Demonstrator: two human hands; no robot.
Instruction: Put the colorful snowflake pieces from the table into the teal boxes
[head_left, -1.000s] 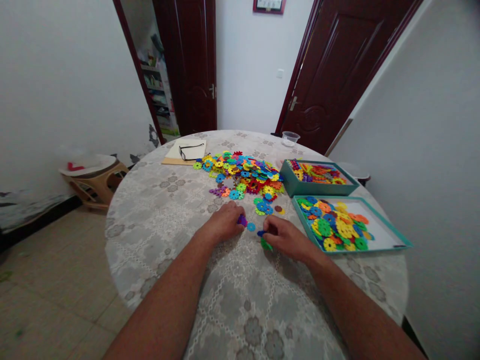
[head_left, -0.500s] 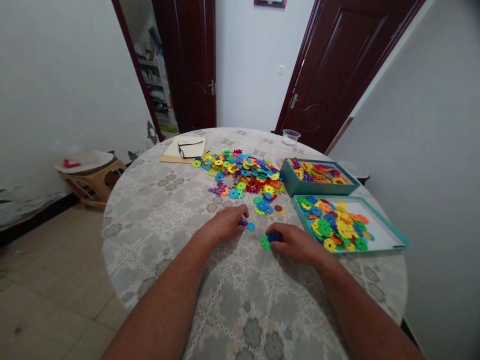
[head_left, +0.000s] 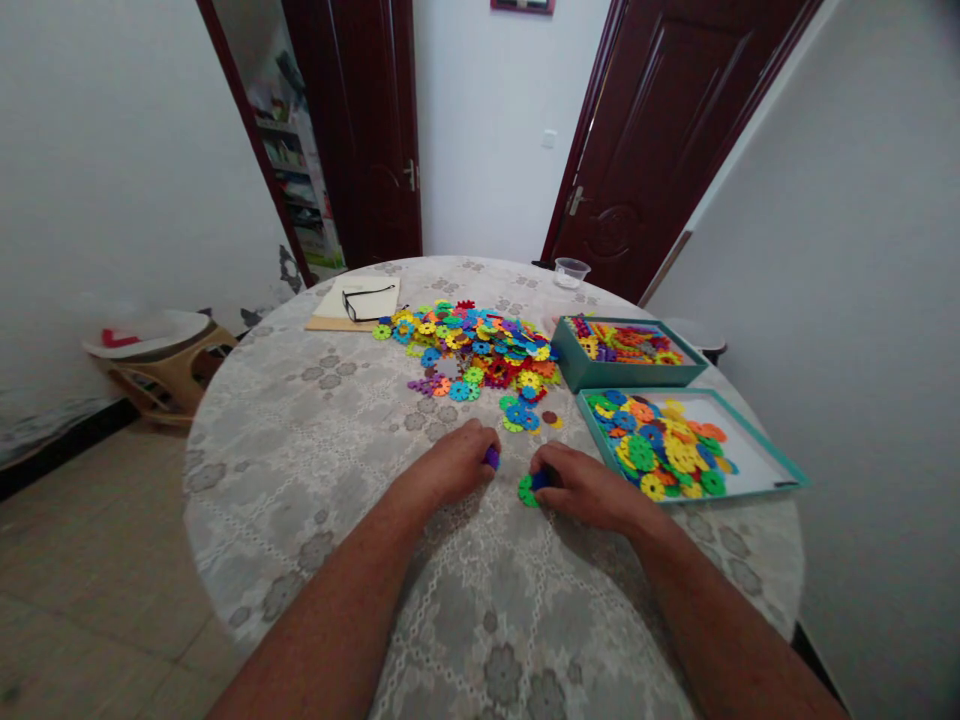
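Thin black-framed glasses (head_left: 351,307): lie on a cream paper pad (head_left: 332,300) at the far left of the round desk (head_left: 262,450), which wears a grey-and-white flowered cloth.
Bare left forearm (head_left: 341,595): slants up and inward from the lower edge, wrist low.
Left hand (head_left: 463,462): back upward, fingers curled almost closed, pinching a small purple plastic piece (head_left: 492,458), mostly hidden.
Multicoloured heap of toothed plastic discs (head_left: 487,345): spreads across the desk beyond both hands.
Green toothed plastic disc (head_left: 526,491): just beside the right fingertips, against a dark blue plastic piece (head_left: 539,480).
Right hand (head_left: 581,485): side-on, thumb and forefinger curved, slightly parted, gripping the dark blue plastic piece.
Bare right forearm (head_left: 701,590): slants inward from the lower right.
Shallow teal-rimmed tray (head_left: 757,435): right of that hand, partly filled with mixed discs.
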